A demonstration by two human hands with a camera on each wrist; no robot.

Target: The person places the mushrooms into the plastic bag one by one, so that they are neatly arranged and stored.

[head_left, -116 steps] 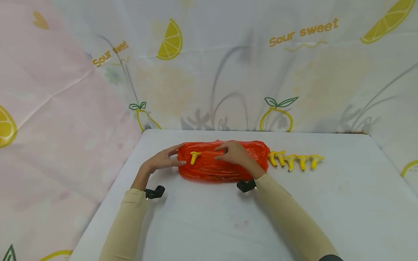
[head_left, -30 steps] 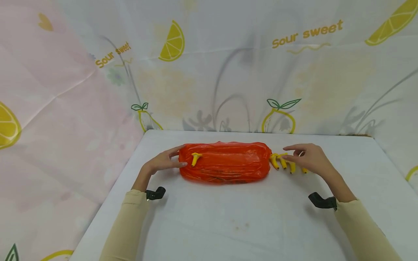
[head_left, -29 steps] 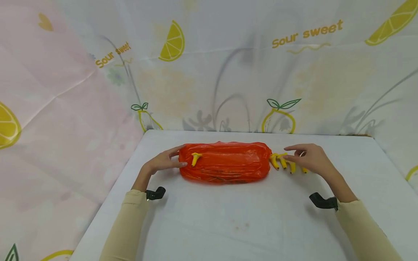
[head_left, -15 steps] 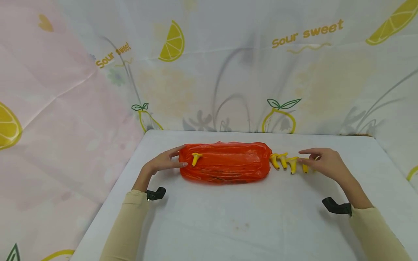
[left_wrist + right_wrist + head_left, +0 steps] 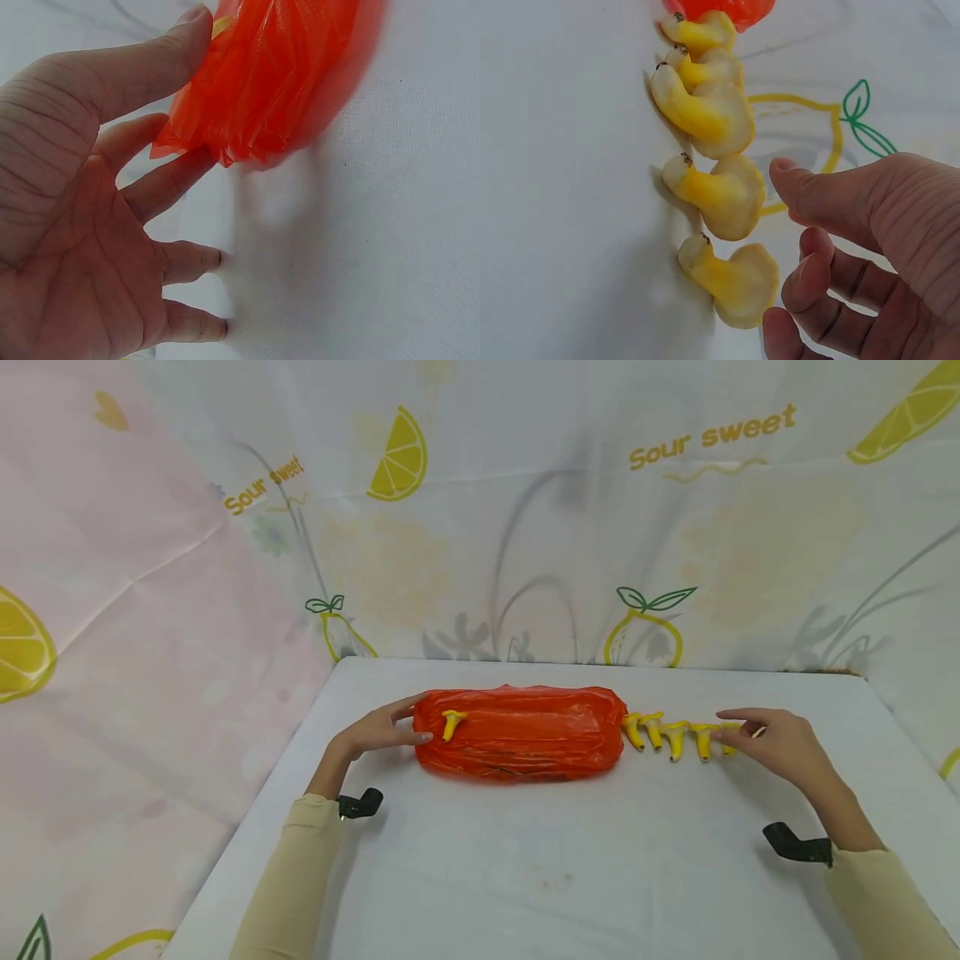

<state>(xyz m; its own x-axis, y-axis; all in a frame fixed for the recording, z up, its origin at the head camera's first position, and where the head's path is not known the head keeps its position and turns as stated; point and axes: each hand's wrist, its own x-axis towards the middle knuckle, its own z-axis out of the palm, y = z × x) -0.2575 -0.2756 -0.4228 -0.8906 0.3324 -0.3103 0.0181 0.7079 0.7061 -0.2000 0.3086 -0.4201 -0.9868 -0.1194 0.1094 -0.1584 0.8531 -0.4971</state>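
A long bundle in a red plastic bag [image 5: 517,735] lies on the white table; what is inside is hidden. One yellow trumpet-shaped mushroom [image 5: 452,725] rests on its left part. My left hand [image 5: 375,729] is at the bundle's left end, thumb and fingers extended and touching the plastic. In the left wrist view, the other fingers spread below the bag's crumpled edge [image 5: 255,142]. Off the bundle's right end, several more mushrooms [image 5: 676,740] stand in a row. My right hand [image 5: 783,743] hovers beside the rightmost mushroom [image 5: 731,281], fingers loosely bent, holding nothing.
The white table [image 5: 525,877] meets a printed cloth backdrop [image 5: 480,527] along its far edge. Black cameras are strapped to both wrists, the right camera [image 5: 795,843] low above the tabletop.
My right hand has moved from above the red bundle rightward along the row of mushrooms to its far end. My left hand stays at the bundle's left end; the mushrooms appear unmoved.
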